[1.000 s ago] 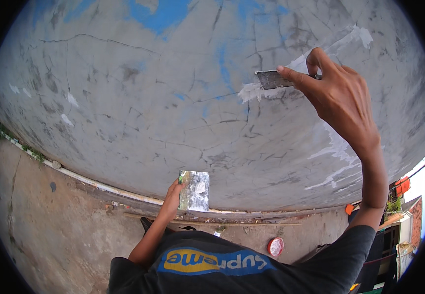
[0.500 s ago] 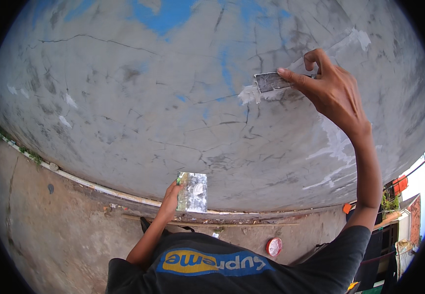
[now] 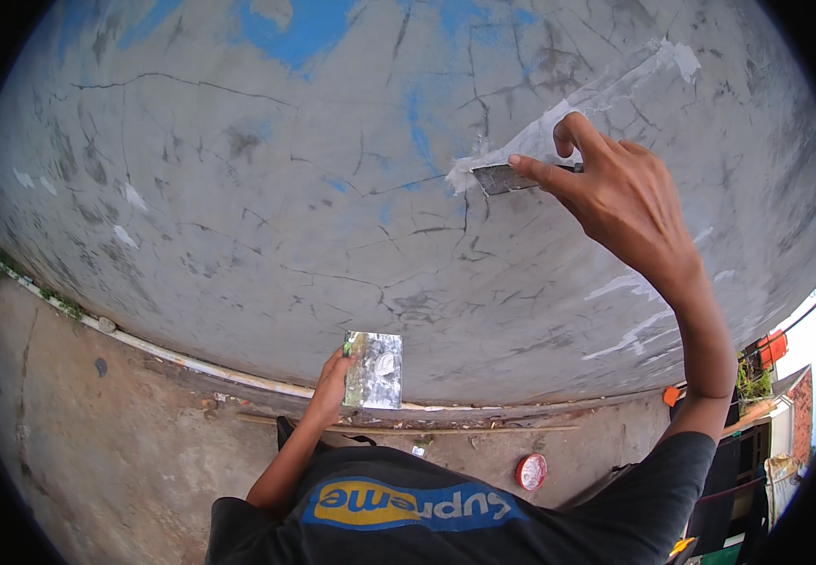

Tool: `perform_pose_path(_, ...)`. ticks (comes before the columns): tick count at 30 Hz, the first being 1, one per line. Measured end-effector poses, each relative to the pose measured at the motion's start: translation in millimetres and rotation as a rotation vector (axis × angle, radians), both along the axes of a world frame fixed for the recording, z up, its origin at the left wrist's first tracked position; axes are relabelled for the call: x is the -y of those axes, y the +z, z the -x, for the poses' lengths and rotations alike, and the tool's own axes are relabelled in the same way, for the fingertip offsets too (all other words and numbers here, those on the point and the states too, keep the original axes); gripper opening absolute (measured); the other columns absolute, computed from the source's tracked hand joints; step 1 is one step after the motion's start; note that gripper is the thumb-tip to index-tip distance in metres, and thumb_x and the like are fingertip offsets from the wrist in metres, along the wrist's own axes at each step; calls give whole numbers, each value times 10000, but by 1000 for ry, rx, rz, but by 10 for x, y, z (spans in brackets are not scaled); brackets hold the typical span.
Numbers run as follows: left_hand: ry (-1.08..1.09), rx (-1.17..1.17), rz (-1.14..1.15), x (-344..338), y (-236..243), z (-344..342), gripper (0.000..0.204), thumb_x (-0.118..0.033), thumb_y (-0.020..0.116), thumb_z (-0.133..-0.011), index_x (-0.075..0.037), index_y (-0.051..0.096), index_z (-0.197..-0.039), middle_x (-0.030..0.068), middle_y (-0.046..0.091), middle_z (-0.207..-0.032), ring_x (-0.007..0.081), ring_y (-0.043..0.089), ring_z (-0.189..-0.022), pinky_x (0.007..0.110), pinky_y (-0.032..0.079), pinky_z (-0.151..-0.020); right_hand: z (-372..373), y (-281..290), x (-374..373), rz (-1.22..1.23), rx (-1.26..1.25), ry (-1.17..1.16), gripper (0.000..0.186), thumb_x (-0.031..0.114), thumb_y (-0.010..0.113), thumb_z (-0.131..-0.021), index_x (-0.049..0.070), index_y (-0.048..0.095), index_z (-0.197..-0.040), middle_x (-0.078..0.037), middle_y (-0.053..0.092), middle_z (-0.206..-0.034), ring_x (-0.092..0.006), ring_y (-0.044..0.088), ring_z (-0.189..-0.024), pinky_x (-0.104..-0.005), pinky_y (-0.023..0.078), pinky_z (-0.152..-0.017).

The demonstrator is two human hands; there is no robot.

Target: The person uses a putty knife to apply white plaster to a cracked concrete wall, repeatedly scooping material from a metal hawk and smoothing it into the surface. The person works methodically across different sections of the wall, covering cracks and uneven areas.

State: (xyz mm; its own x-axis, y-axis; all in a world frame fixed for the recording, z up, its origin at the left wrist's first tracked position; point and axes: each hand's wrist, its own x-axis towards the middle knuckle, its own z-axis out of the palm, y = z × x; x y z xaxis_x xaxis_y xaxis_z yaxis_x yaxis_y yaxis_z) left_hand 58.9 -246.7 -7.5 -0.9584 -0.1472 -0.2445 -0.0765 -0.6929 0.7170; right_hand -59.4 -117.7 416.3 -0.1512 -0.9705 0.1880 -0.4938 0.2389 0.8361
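My right hand (image 3: 620,193) grips a putty knife (image 3: 511,178), its dark flat blade laid against the grey cracked wall (image 3: 266,179). The blade sits at the lower edge of a white filler streak (image 3: 605,92), which slants up to the right. Low in front of the wall, my left hand (image 3: 331,381) holds a flat rectangular board (image 3: 373,370) by its left edge. A small dab of white filler (image 3: 386,364) lies on the board, and its surface is smeared grey and white.
A red-rimmed tub (image 3: 531,472) with whitish contents stands on the concrete floor (image 3: 135,433). A wooden strip (image 3: 483,430) lies along the wall's foot, near a pale pipe (image 3: 172,356). Blue paint patches (image 3: 304,28) and other white filler marks show on the wall.
My right hand has moved the putty knife slightly left and down, and the blade now tilts differently. More of the white streak shows above it. The board stays nearly where it was.
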Motion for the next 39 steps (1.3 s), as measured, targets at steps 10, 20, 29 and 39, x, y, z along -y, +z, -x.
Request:
perform_pose_path(10, -22, -26, -45, 13, 11, 0, 387, -188, 441, -965, 8, 546, -1281, 62, 614, -1165, 141, 554, -1072, 284, 414, -971, -164, 2, -87, 92, 83, -8, 414, 138, 754, -818, 329, 694, -1182, 16, 559, -906, -156, 560, -587, -317, 442, -500)
perform_pose_path(20, -53, -17, -25, 11, -119, 24, 402, -186, 429, -964, 17, 537, -1294, 73, 600, -1196, 155, 533, -1112, 284, 392, -996, -143, 89, -145, 243, -4, -69, 380, 104, 733, -812, 310, 720, -1131, -4, 568, -901, -174, 589, -595, -329, 461, -501)
perform_pose_path(29, -33, 20, 0, 10, -30, 12, 403, -191, 419, -961, 12, 532, -1291, 81, 608, -1212, 157, 557, -1122, 292, 416, -995, 157, -2, -192, 269, 83, -28, 425, 109, 762, -813, 320, 718, -1179, 2, 544, -873, -150, 520, -559, -331, 420, -494)
perform_pose_path(39, -22, 31, 44, 20, -38, 0, 448, -202, 437, -945, 5, 499, -1337, 105, 604, -1230, 195, 605, -1111, 335, 493, -952, 243, -288, -438, 240, 116, -25, 355, 120, 730, -825, 318, 721, -1119, 6, 554, -890, -157, 579, -599, -314, 459, -504)
